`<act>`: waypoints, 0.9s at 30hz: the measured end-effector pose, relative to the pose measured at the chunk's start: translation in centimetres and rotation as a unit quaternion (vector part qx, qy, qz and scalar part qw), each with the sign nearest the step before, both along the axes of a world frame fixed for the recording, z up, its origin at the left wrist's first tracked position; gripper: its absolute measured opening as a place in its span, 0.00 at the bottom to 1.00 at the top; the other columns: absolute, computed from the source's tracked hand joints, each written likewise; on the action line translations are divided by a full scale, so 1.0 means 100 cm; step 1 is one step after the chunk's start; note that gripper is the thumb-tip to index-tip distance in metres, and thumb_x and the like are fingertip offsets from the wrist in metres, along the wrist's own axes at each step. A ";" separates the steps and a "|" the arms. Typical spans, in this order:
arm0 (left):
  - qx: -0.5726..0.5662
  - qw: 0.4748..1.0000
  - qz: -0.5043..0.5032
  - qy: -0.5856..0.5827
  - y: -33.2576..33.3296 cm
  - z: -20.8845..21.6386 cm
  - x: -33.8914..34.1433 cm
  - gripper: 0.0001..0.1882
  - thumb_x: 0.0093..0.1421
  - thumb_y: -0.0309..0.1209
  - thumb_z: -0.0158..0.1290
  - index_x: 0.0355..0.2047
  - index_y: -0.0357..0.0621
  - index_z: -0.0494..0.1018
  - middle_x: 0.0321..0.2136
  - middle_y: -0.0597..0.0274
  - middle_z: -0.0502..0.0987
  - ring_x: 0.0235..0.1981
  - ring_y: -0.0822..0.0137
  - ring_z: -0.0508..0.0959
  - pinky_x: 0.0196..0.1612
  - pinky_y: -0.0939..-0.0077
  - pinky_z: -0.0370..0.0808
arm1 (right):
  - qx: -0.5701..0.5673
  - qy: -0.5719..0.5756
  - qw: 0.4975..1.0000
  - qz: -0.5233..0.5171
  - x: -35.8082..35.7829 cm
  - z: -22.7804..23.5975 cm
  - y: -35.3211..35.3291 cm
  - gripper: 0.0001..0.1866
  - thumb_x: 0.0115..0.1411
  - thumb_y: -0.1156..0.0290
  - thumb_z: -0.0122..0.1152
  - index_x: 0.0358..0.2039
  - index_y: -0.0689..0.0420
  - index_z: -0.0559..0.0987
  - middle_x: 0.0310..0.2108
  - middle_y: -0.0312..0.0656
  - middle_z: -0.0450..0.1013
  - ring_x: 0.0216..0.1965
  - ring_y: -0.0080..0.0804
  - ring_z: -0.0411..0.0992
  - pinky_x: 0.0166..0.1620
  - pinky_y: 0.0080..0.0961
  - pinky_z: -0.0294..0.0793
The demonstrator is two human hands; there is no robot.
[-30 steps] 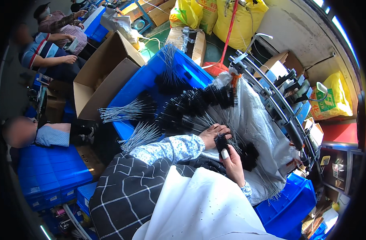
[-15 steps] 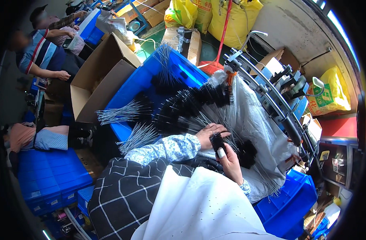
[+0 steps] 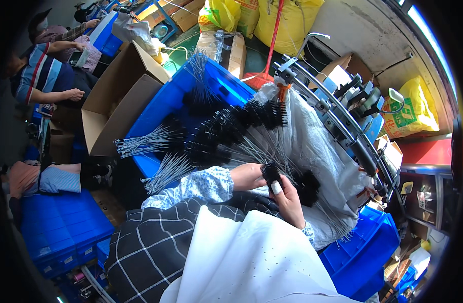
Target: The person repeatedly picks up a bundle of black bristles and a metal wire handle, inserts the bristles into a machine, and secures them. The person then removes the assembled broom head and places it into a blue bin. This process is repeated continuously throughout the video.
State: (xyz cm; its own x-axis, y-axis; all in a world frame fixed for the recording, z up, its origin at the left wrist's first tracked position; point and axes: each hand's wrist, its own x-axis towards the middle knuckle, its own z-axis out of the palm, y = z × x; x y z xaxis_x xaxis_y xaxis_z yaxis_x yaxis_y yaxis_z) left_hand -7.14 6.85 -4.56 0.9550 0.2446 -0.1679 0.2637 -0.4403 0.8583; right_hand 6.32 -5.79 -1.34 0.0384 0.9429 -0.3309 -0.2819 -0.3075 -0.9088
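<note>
Just above my lap, my right hand (image 3: 288,203) is closed around small black-bristled wire brushes (image 3: 270,173), their bristle ends standing up above the thumb, which has a white wrap. My left hand (image 3: 247,177) meets them from the left, its curled fingertips at the bristles and partly hidden behind them. Beyond my hands, a fanned row of black wire brushes (image 3: 226,126) lies with its thin metal stems toward me, over a white woven sack (image 3: 312,136) and a blue bin (image 3: 153,108). More brushes (image 3: 307,187) lie on the sack beside my right hand.
Bundles of looped wire stems (image 3: 168,171) stick out at the bin's left. An open cardboard box (image 3: 125,96) stands behind it. To the right are a metal-railed machine (image 3: 342,121) and a blue crate (image 3: 363,252). Co-workers (image 3: 49,76) sit at far left.
My left hand has drawn back from the fanned stems, leftward and toward me, to the brushes in my right hand. The whole view has shifted slightly.
</note>
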 end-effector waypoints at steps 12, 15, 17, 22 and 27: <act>0.012 0.860 0.474 -0.187 0.144 0.051 -0.086 0.13 0.56 0.28 0.46 0.42 0.39 0.66 0.29 0.61 0.73 0.28 0.76 0.73 0.33 0.84 0.70 | 0.027 0.007 0.981 -0.193 0.022 0.022 -0.011 0.15 0.60 0.67 0.44 0.46 0.58 0.64 0.25 0.31 0.65 0.19 0.10 0.54 0.21 0.05 0.52; -0.124 0.804 0.572 -0.101 0.176 0.000 -0.130 0.13 0.56 0.32 0.45 0.41 0.43 0.66 0.30 0.63 0.73 0.28 0.76 0.72 0.34 0.83 0.69 | 0.038 0.093 0.975 -0.200 0.035 0.025 -0.023 0.16 0.59 0.73 0.45 0.48 0.62 0.62 0.32 0.34 0.65 0.27 0.15 0.62 0.30 0.08 0.62; -0.226 0.790 0.569 -0.043 0.182 -0.038 -0.145 0.15 0.57 0.38 0.44 0.42 0.44 0.65 0.32 0.63 0.73 0.30 0.75 0.72 0.36 0.81 0.68 | 0.044 0.080 0.962 -0.259 0.034 0.037 -0.025 0.18 0.59 0.72 0.45 0.49 0.62 0.61 0.34 0.37 0.66 0.28 0.17 0.63 0.30 0.09 0.63; -0.483 0.750 0.452 -0.024 0.171 -0.097 -0.146 0.24 0.56 0.48 0.42 0.45 0.43 0.63 0.37 0.59 0.73 0.34 0.72 0.72 0.34 0.78 0.71 | 0.070 -0.003 0.949 -0.308 0.042 0.052 -0.038 0.21 0.57 0.71 0.48 0.50 0.63 0.60 0.34 0.39 0.67 0.29 0.20 0.65 0.31 0.11 0.66; -0.544 0.751 0.372 0.042 0.168 -0.081 -0.125 0.22 0.58 0.45 0.40 0.44 0.41 0.64 0.35 0.60 0.73 0.34 0.71 0.74 0.36 0.76 0.73 | 0.091 -0.014 0.949 -0.301 0.050 0.051 -0.041 0.21 0.56 0.71 0.49 0.49 0.64 0.61 0.32 0.40 0.67 0.28 0.20 0.65 0.29 0.12 0.65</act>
